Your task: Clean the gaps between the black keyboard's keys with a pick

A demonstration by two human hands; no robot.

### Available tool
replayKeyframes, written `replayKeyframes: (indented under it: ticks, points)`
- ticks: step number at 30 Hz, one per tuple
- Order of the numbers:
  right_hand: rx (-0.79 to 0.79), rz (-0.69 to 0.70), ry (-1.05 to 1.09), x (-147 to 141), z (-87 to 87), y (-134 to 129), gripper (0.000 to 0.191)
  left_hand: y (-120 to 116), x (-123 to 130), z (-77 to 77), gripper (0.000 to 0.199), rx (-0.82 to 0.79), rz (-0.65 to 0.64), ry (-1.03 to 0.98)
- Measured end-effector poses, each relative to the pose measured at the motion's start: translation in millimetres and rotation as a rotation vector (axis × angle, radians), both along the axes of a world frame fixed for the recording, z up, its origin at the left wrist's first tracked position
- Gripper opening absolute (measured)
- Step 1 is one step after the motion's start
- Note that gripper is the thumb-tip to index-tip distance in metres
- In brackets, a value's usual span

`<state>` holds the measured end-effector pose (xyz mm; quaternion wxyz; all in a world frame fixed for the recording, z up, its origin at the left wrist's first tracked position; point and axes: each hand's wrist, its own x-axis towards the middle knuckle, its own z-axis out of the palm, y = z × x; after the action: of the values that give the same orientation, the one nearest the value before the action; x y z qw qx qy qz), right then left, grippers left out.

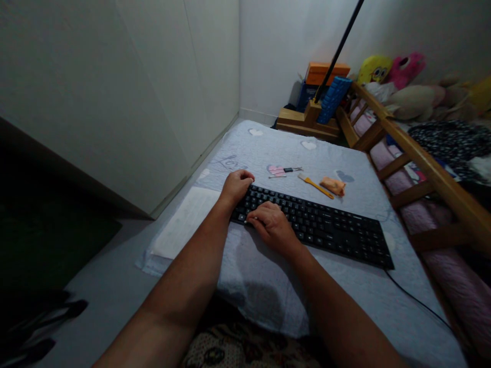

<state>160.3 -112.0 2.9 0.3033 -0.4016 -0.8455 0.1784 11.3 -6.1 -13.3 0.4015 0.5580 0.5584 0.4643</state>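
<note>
A black keyboard (326, 222) lies at a slant across the cloth. My left hand (235, 188) is curled at its far left corner, steadying that edge, with the fingertips partly hidden. Over the lower left keys, my right hand (271, 226) is closed in a pinch. A tiny white tip shows past the thumb, perhaps the end of a cotton swab; the rest is hidden by the fingers. Beyond the keyboard lie a yellow-handled brush (316, 186), a crumpled orange packet (333, 186), a tool with a black grip and metal prongs (292, 169) and a thin white-ended stick (276, 177).
A white sheet (184, 222) rests left of the keyboard on the pale blue cloth (245, 148). The keyboard cable (416, 299) trails right. A wooden bed rail (425, 158) borders the right side, a pale cabinet (153, 92) the left. A blue roller (334, 99) stands at the back.
</note>
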Motion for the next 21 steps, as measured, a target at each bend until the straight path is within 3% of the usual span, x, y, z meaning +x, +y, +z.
replayKeyframes:
  ticks: [21]
  points:
    - [-0.039, 0.013, -0.006, 17, 4.0, 0, 0.016, 1, -2, -2.9, 0.009, -0.001, -0.006, -0.002]
